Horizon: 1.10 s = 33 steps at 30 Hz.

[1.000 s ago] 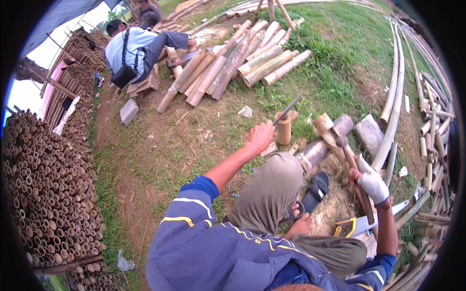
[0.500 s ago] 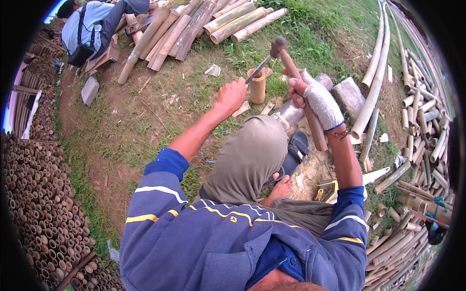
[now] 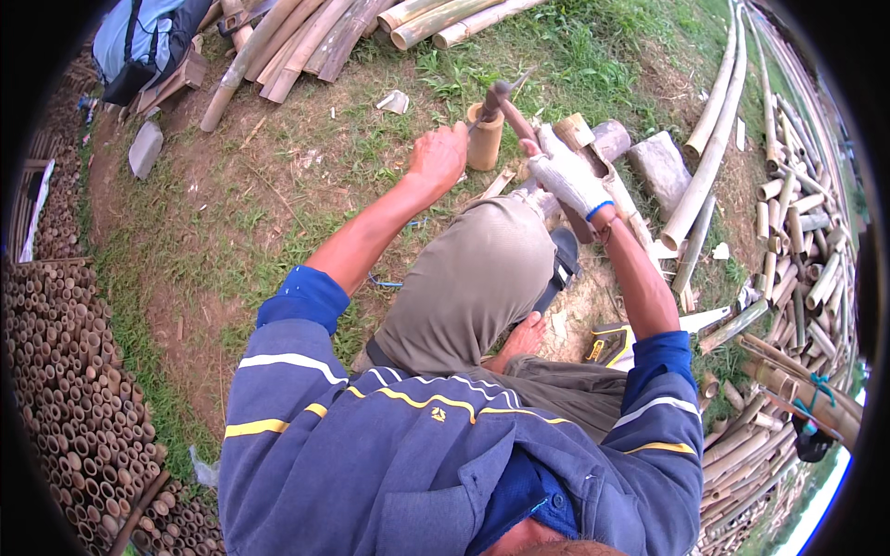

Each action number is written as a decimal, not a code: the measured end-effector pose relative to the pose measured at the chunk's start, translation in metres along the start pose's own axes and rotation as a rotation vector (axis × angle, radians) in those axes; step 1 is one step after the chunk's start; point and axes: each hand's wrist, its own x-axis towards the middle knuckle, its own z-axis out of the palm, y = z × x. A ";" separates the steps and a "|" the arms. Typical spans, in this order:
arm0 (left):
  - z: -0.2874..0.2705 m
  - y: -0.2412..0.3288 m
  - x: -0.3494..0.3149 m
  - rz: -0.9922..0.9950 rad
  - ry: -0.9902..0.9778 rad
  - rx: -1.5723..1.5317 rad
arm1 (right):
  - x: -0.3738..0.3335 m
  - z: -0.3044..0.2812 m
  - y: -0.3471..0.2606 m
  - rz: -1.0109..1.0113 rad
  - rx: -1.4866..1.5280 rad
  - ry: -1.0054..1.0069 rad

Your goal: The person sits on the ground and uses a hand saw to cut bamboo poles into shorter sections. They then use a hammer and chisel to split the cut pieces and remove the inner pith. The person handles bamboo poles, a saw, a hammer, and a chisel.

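My left hand (image 3: 438, 157) is closed around a knife, its handle hidden in the fist. The dark blade (image 3: 527, 77) slants up and right, over or against the top of an upright bamboo section (image 3: 484, 146); its exact contact is hard to see. My right hand (image 3: 567, 176), in a white glove with bare fingertips, grips a hammer by its wooden handle (image 3: 516, 119). The rounded hammer head (image 3: 501, 89) is at the blade, just above the bamboo's rim. A bamboo piece (image 3: 573, 132) and a long split strip (image 3: 626, 199) lean beside the gloved hand.
A yellow-handled saw (image 3: 610, 343) lies by my right forearm. Grey stone blocks (image 3: 660, 171) (image 3: 146, 150) sit on the ground. Bamboo poles (image 3: 714, 139) and cut pieces (image 3: 820, 222) lie at right, stacked bamboo (image 3: 83, 398) at left. Another person (image 3: 144, 42) is at the far left.
The hammer has come down and left onto the blade by the bamboo section. Bamboo pieces now show beside my right hand. The view has shifted, moving the ground and other person up-left.
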 end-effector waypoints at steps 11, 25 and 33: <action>-0.004 -0.012 -0.001 0.008 -0.039 -0.033 | -0.023 -0.150 -0.146 -0.224 0.457 0.387; -0.009 -0.016 -0.005 0.007 -0.041 -0.039 | 0.003 -0.052 -0.051 0.297 0.316 -0.055; -0.002 0.001 0.005 0.078 -0.030 -0.008 | -0.001 -0.182 -0.138 -0.847 0.653 0.421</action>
